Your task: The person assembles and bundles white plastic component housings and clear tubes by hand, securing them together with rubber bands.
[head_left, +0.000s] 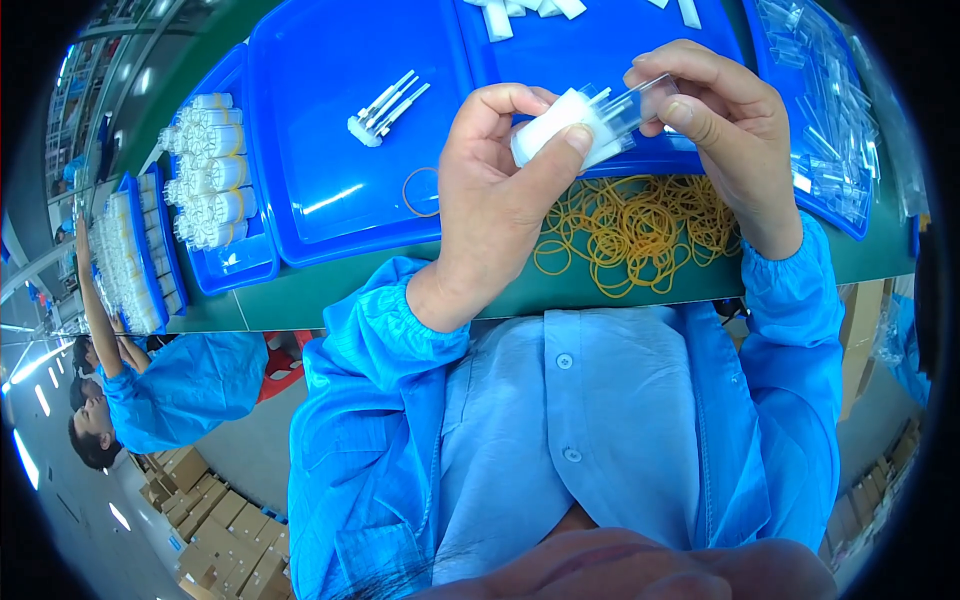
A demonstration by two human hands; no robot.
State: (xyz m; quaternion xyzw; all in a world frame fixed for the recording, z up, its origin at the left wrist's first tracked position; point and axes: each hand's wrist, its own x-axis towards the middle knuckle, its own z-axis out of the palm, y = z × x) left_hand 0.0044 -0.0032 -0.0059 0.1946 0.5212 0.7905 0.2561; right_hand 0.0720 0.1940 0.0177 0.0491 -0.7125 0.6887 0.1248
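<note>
My left hand point(490, 195) is closed around a white, soft-looking block point(552, 122), its thumb pressing on the front. Thin clear and white sticks point(606, 102) poke out of the block's right end. Between the thumb and fingers of my right hand point(728, 125) is a clear plastic sleeve point(655, 92), held at the stick ends. Whether the sticks lie inside the sleeve, I cannot tell. Below both hands a heap of yellow rubber bands point(640, 235) lies on the green table point(370, 290).
A blue tray point(330, 70) at left holds a small white piece with sticks point(384, 112). Further left, a narrow tray carries banded white bundles point(212, 170). White blocks point(497, 20) lie at the far side, clear plastic pieces point(830, 120) at right. A co-worker point(185, 385) and cartons point(235, 535) are at left.
</note>
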